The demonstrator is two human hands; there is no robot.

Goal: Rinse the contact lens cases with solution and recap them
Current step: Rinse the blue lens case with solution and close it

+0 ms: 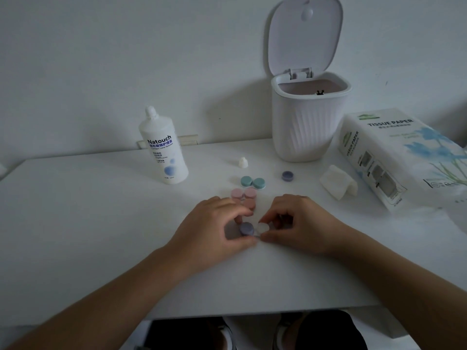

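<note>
Lying just below the centre of the frame, a small twin-well contact lens case (253,229) with a purple round cap (247,228) on its left well and a white well (262,228) on its right was held between both hands on the white table (101,210). The left hand (214,223) was curled round the purple-capped side, thumb below and fingers above. The fingertips (265,219) of the right hand (298,223) were pinched round the white side; whether a white cap or the bare rim was being gripped could not be told. The case's long axis ran left to right, so each hand was nearest its own well.

A loose purple round cap (287,176) lay well apart, up and to the right of the fingers, nearer the right hand; it was judged to belong on the white well. Above the hands, a pink twin case (243,193) and a teal twin case (252,182) were seen capped, with a brownish one (249,203) partly hidden behind the left hand. The white solution bottle (161,147) stood uncapped at left of centre, its small white cap (242,162) lying beside the ribbed white bin (307,122).
</note>
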